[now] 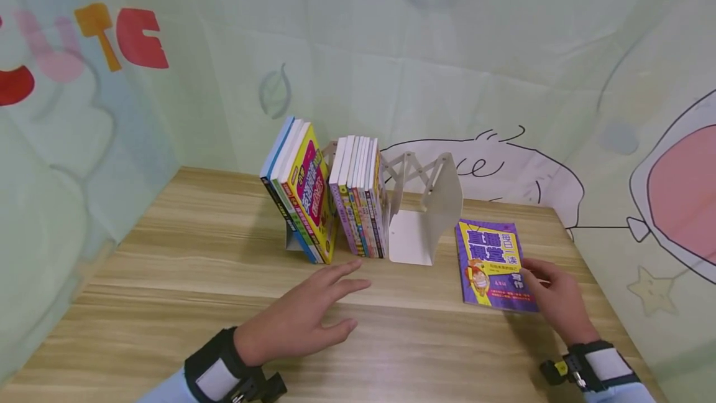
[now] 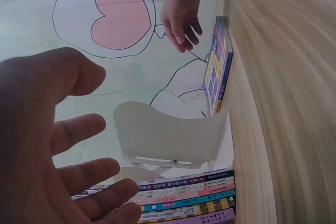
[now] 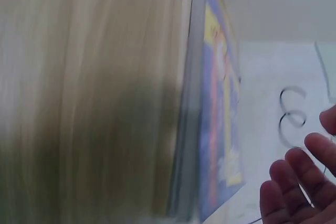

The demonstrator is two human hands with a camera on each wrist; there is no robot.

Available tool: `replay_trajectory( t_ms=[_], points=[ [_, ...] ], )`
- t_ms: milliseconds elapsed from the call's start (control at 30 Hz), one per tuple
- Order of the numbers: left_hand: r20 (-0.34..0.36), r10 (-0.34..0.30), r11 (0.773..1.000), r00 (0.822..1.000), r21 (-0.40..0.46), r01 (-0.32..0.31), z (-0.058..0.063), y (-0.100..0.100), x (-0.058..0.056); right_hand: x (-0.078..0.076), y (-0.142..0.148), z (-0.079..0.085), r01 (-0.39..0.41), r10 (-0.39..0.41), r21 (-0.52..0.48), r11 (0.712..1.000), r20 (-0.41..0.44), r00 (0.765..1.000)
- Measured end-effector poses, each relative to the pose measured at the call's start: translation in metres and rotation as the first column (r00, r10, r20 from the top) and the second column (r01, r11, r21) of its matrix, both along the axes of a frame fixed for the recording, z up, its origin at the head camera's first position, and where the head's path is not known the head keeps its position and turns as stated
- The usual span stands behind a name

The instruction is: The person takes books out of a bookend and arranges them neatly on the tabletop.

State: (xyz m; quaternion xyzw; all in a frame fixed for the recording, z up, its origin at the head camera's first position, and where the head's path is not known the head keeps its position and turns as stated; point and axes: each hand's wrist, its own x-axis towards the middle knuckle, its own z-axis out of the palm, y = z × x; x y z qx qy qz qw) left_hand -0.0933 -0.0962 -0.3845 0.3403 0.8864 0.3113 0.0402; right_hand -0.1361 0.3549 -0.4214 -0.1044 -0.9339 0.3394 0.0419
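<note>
- Head view: the purple book [image 1: 492, 266] is laid flat on the wooden table [image 1: 168, 278], right of the white book rack [image 1: 412, 235]. Its right edge is partly covered by the right hand [image 1: 561, 300], whose fingers are loosely bent. The left hand [image 1: 302, 317] is held, fingers spread wide, in front of the slim books [image 1: 360, 204], which are stood upright beside the tall books [image 1: 299, 191], tilted leftward.
- Left wrist view: the left hand is seen empty, its fingers parted; the right hand is shown near the purple book, fingers relaxed.
- Right wrist view: the purple book is blurred; a gap is seen between it and the right hand's slack fingers.
</note>
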Motion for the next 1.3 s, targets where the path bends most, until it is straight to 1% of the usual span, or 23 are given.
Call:
replay_trajectory(
  t_ms=[100,167,367,467,533,633,800,900,1000,1100,1167,1200,1300],
  points=[
    [-0.011,0.004,1.0,1.0,0.008,-0.004,-0.001,0.0,0.001,0.007,-0.011,0.005,-0.101,0.102,0.02,0.995,-0.059,0.993],
    [-0.014,0.004,1.0,1.0,0.009,-0.004,-0.001,0.0,0.001,0.011,-0.018,0.008,-0.152,0.153,0.022,0.988,-0.071,0.986],
    [-0.013,0.0,1.0,1.0,0.009,0.0,-0.001,0.0,0.001,0.021,-0.039,0.016,-0.265,0.263,-0.013,0.964,-0.083,0.961],
    [-0.01,0.005,1.0,1.0,0.011,-0.005,-0.001,0.0,0.001,0.024,-0.049,0.019,-0.323,0.321,-0.011,0.946,-0.096,0.942],
    [-0.008,0.007,1.0,1.0,0.014,-0.007,-0.001,0.0,0.002,0.026,-0.056,0.021,-0.37,0.367,0.002,0.929,-0.112,0.923],
    [-0.011,0.01,1.0,1.0,0.02,-0.01,-0.001,-0.001,0.002,0.031,-0.067,0.023,-0.45,0.449,0.023,0.893,-0.134,0.883],
    [-0.02,-0.001,1.0,1.0,0.03,0.002,-0.003,0.0,0.004,0.042,-0.085,0.026,-0.559,0.565,0.081,0.825,-0.112,0.818],
    [-0.014,-0.008,0.999,1.0,0.036,0.008,-0.003,0.0,0.005,0.049,-0.096,0.028,-0.599,0.615,0.142,0.788,-0.126,0.779],
    [-0.016,-0.004,0.999,1.0,0.036,0.004,-0.004,0.0,0.006,0.052,-0.104,0.031,-0.636,0.663,0.19,0.748,-0.175,0.728],
    [-0.026,0.004,0.999,1.0,0.036,-0.003,-0.004,0.001,0.007,0.054,-0.112,0.034,-0.659,0.695,0.222,0.719,-0.207,0.688],
    [-0.035,0.009,0.999,0.999,0.036,-0.008,-0.004,0.001,0.008,0.056,-0.117,0.035,-0.672,0.71,0.228,0.704,-0.212,0.672],
    [-0.04,0.011,0.999,0.999,0.038,-0.009,-0.004,0.001,0.008,0.056,-0.119,0.037,-0.675,0.711,0.224,0.703,-0.204,0.673],
    [-0.048,0.009,0.999,0.999,0.046,-0.006,-0.004,0.001,0.009,0.06,-0.123,0.038,-0.681,0.709,0.197,0.705,-0.16,0.687]
  ],
)
